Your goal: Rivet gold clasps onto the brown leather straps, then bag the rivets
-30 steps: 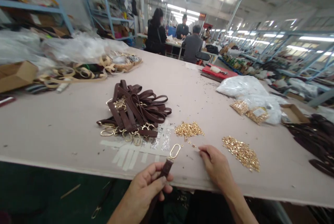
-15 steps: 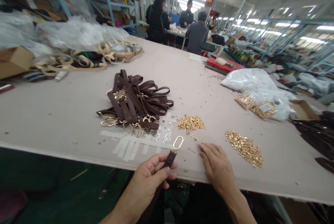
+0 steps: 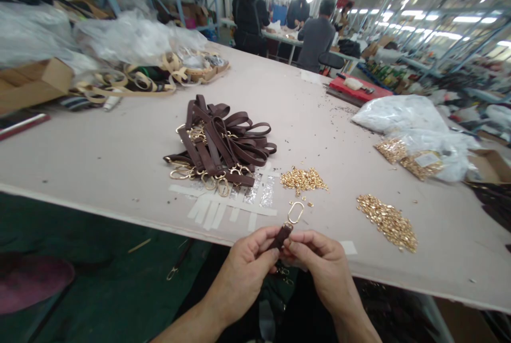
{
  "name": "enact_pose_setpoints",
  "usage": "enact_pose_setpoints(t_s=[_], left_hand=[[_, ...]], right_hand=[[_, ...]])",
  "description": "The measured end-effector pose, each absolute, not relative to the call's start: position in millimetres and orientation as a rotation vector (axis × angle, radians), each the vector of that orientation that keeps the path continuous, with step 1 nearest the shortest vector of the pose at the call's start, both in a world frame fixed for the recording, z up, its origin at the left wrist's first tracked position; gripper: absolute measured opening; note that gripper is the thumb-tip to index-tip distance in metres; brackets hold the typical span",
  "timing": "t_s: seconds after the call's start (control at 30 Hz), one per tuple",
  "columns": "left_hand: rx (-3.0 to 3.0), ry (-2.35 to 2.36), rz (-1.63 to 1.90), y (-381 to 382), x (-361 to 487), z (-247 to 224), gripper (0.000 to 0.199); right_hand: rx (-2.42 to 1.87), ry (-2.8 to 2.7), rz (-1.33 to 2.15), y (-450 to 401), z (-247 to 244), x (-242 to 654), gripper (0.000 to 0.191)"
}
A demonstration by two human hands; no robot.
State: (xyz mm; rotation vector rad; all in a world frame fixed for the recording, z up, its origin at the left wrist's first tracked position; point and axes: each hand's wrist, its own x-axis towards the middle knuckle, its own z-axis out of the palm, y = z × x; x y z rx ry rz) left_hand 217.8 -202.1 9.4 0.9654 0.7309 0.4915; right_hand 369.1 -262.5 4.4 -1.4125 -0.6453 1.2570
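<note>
My left hand (image 3: 249, 268) is closed around the end of a brown leather strap (image 3: 282, 235), just past the table's front edge. A gold oval ring clasp (image 3: 296, 212) sticks out from the strap's end. Thumb and fingertips of my right hand (image 3: 325, 263) are pinched together against the strap's right side; whatever is between them is too small to make out. Beyond my hands lies a pile of brown straps (image 3: 223, 143) with gold clasps. Right of that pile are a heap of small gold rivet-like pieces (image 3: 304, 179) and a second gold heap (image 3: 387, 222).
Clear bags (image 3: 407, 119) and packets of gold pieces (image 3: 421, 164) lie at the right. A red board (image 3: 355, 89) with tools sits farther back. Plastic wrap (image 3: 123, 39), beige strips and a cardboard box (image 3: 35, 84) fill the left. Several people work at a table behind.
My right hand has left the tabletop and come to the strap, fingers now pinched beside it. My left hand has shifted slightly right in view with the strap, and the whole view has turned a little.
</note>
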Motion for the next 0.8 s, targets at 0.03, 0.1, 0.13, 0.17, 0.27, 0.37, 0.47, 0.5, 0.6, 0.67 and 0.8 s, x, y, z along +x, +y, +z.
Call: enact_pose_setpoints(t_s=[0.03,0.1,0.13,0.17,0.27,0.37,0.47,0.5,0.6,0.67,0.8], left_hand=[[0.965,0.726,0.492,-203.1,217.3,9.8,0.038],[0.974,0.727,0.492,-205.1,216.7,10.1,0.038],[0.980,0.729,0.493,-205.9,216.6,10.1,0.038],[0.985,0.729,0.495,-206.5,216.7,10.1,0.038],[0.993,0.721,0.498,-207.4,217.9,10.9,0.040],[0.995,0.709,0.482,-207.5,219.2,11.8,0.040],[1.008,0.708,0.457,-209.0,219.4,11.0,0.041],[1.018,0.718,0.450,-210.0,219.0,10.1,0.042],[1.067,0.760,0.431,-213.7,216.8,5.4,0.043],[1.150,0.778,0.439,-215.7,214.6,0.9,0.042],[1.401,0.815,0.505,-218.6,209.1,-9.3,0.037]], right_hand=[[-1.430,-0.650,1.253,-262.6,5.1,369.9,0.030],[-1.454,-0.669,1.254,-263.5,7.7,371.6,0.029],[-1.462,-0.680,1.252,-264.2,9.3,372.2,0.028],[-1.470,-0.694,1.250,-264.9,10.6,372.6,0.027],[-1.477,-0.734,1.230,-267.4,12.1,373.7,0.024],[-1.445,-0.786,1.229,-269.6,10.2,375.3,0.021],[-1.441,-0.843,1.195,-271.3,7.1,376.4,0.016],[-1.436,-0.853,1.182,-271.8,6.1,376.3,0.015],[-1.395,-0.848,1.184,-273.2,3.6,374.9,0.010],[-1.374,-0.842,1.173,-274.4,2.9,373.2,0.009],[-1.341,-0.758,1.141,-278.7,5.5,368.3,0.012]])
